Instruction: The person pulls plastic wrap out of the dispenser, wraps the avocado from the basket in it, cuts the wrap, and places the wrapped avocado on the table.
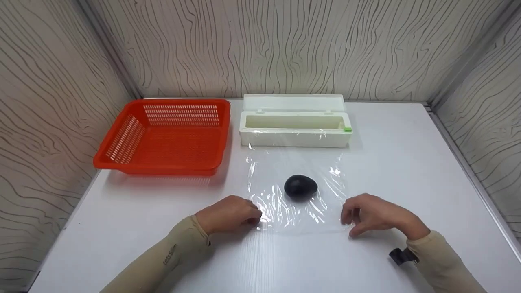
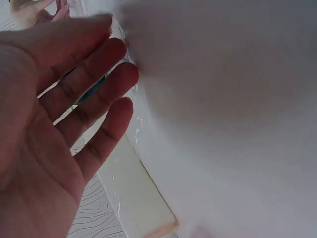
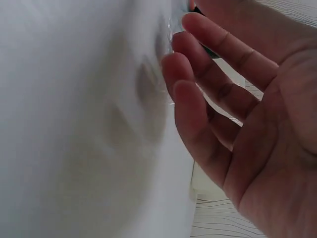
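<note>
A sheet of clear cling film (image 1: 266, 203) lies on the white table, running forward from the front of a white cling film box (image 1: 295, 139). On the film rests a dark, smooth, egg-shaped object (image 1: 300, 187). My left hand (image 1: 228, 213) is at the film's near left corner, fingertips down by its edge; in the left wrist view its fingers look fairly straight. Beside the near right corner is my right hand (image 1: 378, 213), its fingers loosely bent and the thumb apart from them. Whether either hand's fingertips touch the film is hard to tell.
A red plastic basket (image 1: 163, 167) with slotted sides stands at the back left. The box's lid (image 1: 293, 102) is raised, and a green piece (image 1: 347, 129) sits at its right front corner. Wood-patterned panels (image 1: 264, 49) enclose the table at the back and sides.
</note>
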A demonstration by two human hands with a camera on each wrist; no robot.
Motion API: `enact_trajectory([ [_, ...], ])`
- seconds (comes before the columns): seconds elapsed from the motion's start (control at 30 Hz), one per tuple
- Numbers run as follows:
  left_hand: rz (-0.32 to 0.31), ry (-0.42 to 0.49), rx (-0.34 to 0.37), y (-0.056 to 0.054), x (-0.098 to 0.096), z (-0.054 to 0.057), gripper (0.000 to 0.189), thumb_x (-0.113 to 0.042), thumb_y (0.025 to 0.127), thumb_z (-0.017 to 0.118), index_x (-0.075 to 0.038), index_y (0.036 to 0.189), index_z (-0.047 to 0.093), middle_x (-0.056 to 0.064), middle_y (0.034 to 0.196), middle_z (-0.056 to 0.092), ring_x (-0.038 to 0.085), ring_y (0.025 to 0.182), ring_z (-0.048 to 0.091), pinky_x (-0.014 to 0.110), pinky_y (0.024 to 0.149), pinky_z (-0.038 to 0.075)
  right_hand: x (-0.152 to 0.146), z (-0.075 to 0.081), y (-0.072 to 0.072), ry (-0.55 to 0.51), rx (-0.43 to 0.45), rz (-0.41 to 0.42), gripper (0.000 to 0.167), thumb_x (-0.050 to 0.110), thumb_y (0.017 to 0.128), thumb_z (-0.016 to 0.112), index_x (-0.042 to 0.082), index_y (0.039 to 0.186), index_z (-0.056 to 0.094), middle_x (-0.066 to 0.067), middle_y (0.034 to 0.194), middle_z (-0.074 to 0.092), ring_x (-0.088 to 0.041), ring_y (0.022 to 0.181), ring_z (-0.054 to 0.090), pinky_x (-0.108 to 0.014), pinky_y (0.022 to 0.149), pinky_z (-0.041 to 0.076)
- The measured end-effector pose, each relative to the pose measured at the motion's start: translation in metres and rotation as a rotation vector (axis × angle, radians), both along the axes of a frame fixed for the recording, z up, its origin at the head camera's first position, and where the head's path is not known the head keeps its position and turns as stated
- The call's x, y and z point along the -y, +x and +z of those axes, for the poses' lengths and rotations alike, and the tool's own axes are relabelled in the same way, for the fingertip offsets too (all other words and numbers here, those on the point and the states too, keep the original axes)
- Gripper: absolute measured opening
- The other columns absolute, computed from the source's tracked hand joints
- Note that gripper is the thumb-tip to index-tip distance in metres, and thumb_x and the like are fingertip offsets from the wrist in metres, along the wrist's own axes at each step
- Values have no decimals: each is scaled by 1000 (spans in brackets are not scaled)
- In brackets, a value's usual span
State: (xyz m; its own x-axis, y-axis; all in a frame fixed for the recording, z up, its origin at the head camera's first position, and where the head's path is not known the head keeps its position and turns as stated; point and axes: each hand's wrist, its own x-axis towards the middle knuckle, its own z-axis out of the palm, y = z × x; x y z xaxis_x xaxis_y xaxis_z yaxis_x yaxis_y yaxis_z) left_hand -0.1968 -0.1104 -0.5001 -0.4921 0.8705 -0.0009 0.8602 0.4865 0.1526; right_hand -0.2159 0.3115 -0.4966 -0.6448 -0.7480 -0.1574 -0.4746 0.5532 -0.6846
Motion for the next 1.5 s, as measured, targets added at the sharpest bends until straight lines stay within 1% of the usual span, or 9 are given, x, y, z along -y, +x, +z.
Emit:
enact_trajectory([
  [0.17, 19, 6, 54, 1, 4, 2, 13, -6, 92, 75, -17, 98, 75, -5, 86, 73, 7, 77, 64, 20, 75, 55, 1, -6, 4, 1, -52, -15, 22, 9, 72, 91, 19, 81, 74, 7, 79, 67, -3, 70, 59, -21, 64, 52],
  [0.27, 37, 15, 94, 1, 6, 3, 16, -3, 91, 74, -16, 100, 73, -5, 88, 74, 7, 79, 66, 20, 79, 56, 2, -6, 4, 29, -65, -22, 22, 4, 75, 87, 20, 78, 73, 11, 77, 65, 0, 71, 56, -20, 65, 50],
  [0.5, 27, 71, 137, -1, 10, 8, 14, -3, 91, 75, -13, 99, 69, -3, 85, 72, 7, 75, 62, 18, 75, 55, 1, -2, 6, 133, -35, -62, 16, 14, 86, 82, 22, 83, 68, 15, 82, 61, 0, 78, 52, -21, 70, 47],
  [0.8, 78, 123, 131, -3, 16, 16, 13, -4, 93, 74, -11, 103, 69, 0, 83, 71, 9, 73, 61, 22, 75, 57, -6, 5, 8, 62, 43, -118, 10, 17, 100, 68, 13, 95, 61, 6, 81, 59, -1, 66, 55, -23, 57, 50],
  [0.97, 79, 144, 135, -3, 17, 19, 13, -3, 92, 74, -11, 102, 69, -1, 85, 72, 8, 74, 61, 22, 75, 56, -3, 2, 9, 53, -79, -84, 19, 25, 91, 80, 18, 101, 65, 7, 89, 62, -4, 78, 58, -24, 66, 51],
  [1.07, 73, 147, 136, -3, 17, 18, 14, -3, 92, 74, -11, 102, 69, -1, 84, 72, 8, 73, 61, 22, 74, 56, 0, -2, 10, 72, -155, -65, 19, 21, 84, 86, 23, 93, 70, 8, 90, 61, -5, 80, 57, -23, 69, 48],
  [1.2, 72, 146, 135, -3, 18, 18, 14, -3, 92, 75, -12, 102, 69, -1, 86, 73, 8, 74, 63, 22, 75, 56, 2, -4, 9, 102, -211, -58, 20, 12, 84, 83, 27, 83, 70, 12, 86, 57, -2, 78, 52, -22, 68, 46],
  [1.33, 65, 145, 138, -3, 17, 19, 15, -3, 92, 74, -12, 103, 69, 0, 85, 72, 9, 74, 63, 22, 77, 57, -2, -3, 10, 94, -181, -41, 17, 16, 89, 80, 26, 84, 68, 14, 86, 57, -1, 80, 50, -22, 70, 45],
  [1.5, 69, 146, 149, -2, 17, 23, 14, -2, 93, 73, -12, 102, 68, 0, 87, 73, 10, 76, 63, 23, 77, 57, -8, 1, 10, -9, -76, -18, 11, 17, 94, 76, 21, 90, 67, 10, 87, 63, 0, 80, 56, -21, 68, 50],
])
